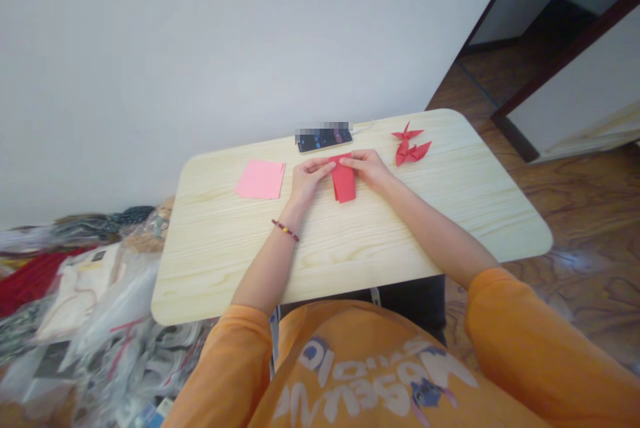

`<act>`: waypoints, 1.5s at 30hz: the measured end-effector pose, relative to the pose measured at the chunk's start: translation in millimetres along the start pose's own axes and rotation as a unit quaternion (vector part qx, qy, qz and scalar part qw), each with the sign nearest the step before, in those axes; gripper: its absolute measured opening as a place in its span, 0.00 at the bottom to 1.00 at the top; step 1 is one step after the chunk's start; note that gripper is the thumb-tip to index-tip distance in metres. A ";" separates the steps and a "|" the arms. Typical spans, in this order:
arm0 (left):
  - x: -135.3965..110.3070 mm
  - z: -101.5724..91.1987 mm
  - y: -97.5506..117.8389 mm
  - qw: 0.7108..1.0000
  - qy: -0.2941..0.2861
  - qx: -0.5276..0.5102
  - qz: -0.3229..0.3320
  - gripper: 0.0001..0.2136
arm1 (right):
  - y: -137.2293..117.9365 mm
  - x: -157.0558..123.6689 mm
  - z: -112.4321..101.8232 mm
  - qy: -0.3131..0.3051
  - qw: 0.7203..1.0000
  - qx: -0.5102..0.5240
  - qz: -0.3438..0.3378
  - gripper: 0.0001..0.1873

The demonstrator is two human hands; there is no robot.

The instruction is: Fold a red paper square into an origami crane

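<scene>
Holding a folded strip of red paper [344,181] on a pale wooden table [225,248], the left hand [310,178] and right hand [367,168] are closing in from either side, fingers flat on its top end. Around the strip, a pink paper square [260,179] is lying left, a smartphone [324,140] is lying beyond, and a red origami figure [411,147] is sitting right.

Inventory: one left hand [310,178], one right hand [367,168], one folded red paper strip [344,181], one pink paper sheet [260,179], two red origami figures [411,152], one smartphone [324,140], one cable [363,127], one beaded bracelet [286,230], one wooden table [225,261], one orange T-shirt [350,375]. Plastic bags [115,335]: quantity indeterminate.
</scene>
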State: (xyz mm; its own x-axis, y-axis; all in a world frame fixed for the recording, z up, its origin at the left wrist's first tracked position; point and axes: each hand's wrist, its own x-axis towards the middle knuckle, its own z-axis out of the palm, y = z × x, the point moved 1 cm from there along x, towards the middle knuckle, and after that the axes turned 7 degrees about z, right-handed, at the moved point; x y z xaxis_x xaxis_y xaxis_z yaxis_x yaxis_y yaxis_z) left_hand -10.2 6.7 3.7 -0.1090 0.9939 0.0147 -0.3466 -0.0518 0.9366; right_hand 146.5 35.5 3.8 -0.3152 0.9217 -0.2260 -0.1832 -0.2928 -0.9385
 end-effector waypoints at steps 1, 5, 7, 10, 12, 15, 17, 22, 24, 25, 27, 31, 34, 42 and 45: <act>-0.1 0.3 0.0 1.000 0.001 -0.003 0.000 0.18 | 0.3 0.2 -0.1 0.000 1.000 -0.001 -0.001 0.20; -0.3 0.6 -0.4 1.000 0.005 -0.003 -0.002 0.18 | 1.2 0.8 -0.5 0.006 1.000 -0.003 -0.004 0.19; 0.0 -0.3 -0.8 1.000 0.000 0.005 0.002 0.18 | 1.5 1.1 -0.7 0.007 1.000 -0.005 -0.001 0.19; 1.0 -2.3 -1.8 0.999 -0.027 0.023 0.020 0.19 | 2.3 1.7 -1.2 -0.002 1.000 -0.008 0.002 0.20; 1.6 -3.6 -2.2 0.998 -0.046 0.038 0.035 0.20 | 2.9 2.1 -1.8 -0.011 1.000 -0.007 0.001 0.20; 2.2 -4.4 -2.3 0.996 -0.059 0.051 0.047 0.19 | 2.9 2.3 -2.6 -0.020 1.000 -0.006 0.004 0.19; 2.3 -4.1 -2.0 0.996 -0.064 0.048 0.045 0.19 | 1.9 1.9 -2.6 -0.026 1.000 -0.003 0.008 0.18; 2.2 -3.4 -1.5 0.995 -0.077 0.036 0.047 0.17 | -0.4 1.4 -2.7 -0.044 0.999 0.006 0.012 0.18; 2.0 -3.4 -1.6 0.995 -0.076 0.038 0.048 0.17 | 0.1 2.0 -3.3 -0.041 0.999 0.004 0.012 0.18; 1.8 -3.4 -1.7 0.996 -0.073 0.038 0.046 0.18 | 0.7 2.5 -3.7 -0.038 0.999 0.003 0.012 0.18; 1.1 -3.4 -1.2 0.997 -0.061 0.035 0.043 0.20 | 1.9 3.3 -4.1 -0.034 0.999 0.001 0.011 0.18; -1.2 -3.0 1.5 0.997 -0.032 0.039 0.055 0.22 | 2.8 3.7 -3.7 -0.026 1.000 -0.001 0.004 0.18; -2.1 -2.8 2.8 0.997 -0.012 0.053 0.055 0.22 | 2.1 3.3 -2.9 -0.017 1.000 -0.009 0.001 0.19; -1.1 -2.4 2.0 0.996 -0.005 0.058 0.063 0.19 | 5.5 6.3 -4.8 -0.017 1.000 -0.013 -0.006 0.20; -0.8 -2.4 1.6 0.996 -0.003 0.059 0.062 0.18 | 6.6 7.1 -5.2 -0.015 1.000 -0.008 -0.005 0.19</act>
State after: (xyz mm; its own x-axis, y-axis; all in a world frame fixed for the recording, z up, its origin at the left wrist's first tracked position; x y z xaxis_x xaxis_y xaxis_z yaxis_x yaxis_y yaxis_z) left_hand -12.9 5.7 4.3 -0.1378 0.9811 0.1358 -0.2188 -0.1638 0.9619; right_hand 147.8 41.3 -5.4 -0.3420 0.9161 -0.2092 -0.1716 -0.2797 -0.9446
